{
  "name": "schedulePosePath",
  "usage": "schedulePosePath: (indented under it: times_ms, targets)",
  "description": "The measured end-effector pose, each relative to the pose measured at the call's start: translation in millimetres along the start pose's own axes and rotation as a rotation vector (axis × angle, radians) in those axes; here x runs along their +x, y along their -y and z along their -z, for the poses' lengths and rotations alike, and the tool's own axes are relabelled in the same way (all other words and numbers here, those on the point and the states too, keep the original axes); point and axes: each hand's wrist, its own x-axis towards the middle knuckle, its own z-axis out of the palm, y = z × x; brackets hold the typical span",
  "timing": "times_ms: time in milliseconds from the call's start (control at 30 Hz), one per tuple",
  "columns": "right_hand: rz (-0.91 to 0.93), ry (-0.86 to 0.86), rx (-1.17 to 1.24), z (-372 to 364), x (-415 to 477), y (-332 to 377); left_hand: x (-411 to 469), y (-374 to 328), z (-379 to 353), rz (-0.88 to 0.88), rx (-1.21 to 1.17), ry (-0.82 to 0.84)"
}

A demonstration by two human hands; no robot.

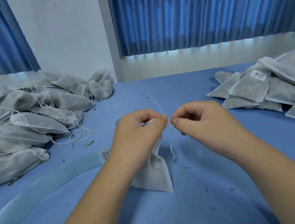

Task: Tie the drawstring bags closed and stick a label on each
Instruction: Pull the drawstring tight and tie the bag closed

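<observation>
A small white drawstring bag hangs in front of me over the blue table, its bottom corner touching the surface. My left hand grips the bag's gathered neck and pinches the string at its fingertips. My right hand pinches the white drawstring just right of the neck; the string's loose ends dangle below. A strip of barcode labels lies on the table left of my left wrist, partly hidden by it.
A heap of filled bags with loose strings covers the table's left side. A stack of flat bags, the top one labelled, sits at the right. A pale blue raised edge runs diagonally at lower left. Dried leaf crumbs dot the surface.
</observation>
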Motion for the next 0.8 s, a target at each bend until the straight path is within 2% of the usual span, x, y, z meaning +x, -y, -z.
schedulePosePath:
  times_ms: [267, 467, 633, 800]
  targets:
    - [0.032, 0.033, -0.008, -3.5, 0.3, -0.8, -0.1, 0.2, 0.8, -0.024, 0.000, 0.016]
    - [0.036, 0.014, -0.007, -0.5, -0.4, 0.2, 1.0, 1.8, 1.8, 0.042, -0.061, 0.069]
    - [0.037, 0.009, 0.023, -0.8, -0.9, 1.3, 1.5, -0.4, 3.6, 0.147, -0.162, 0.208]
    - [0.045, 0.025, 0.061, 1.1, -1.1, 3.6, 1.3, -1.9, 5.2, 0.187, -0.261, 0.232]
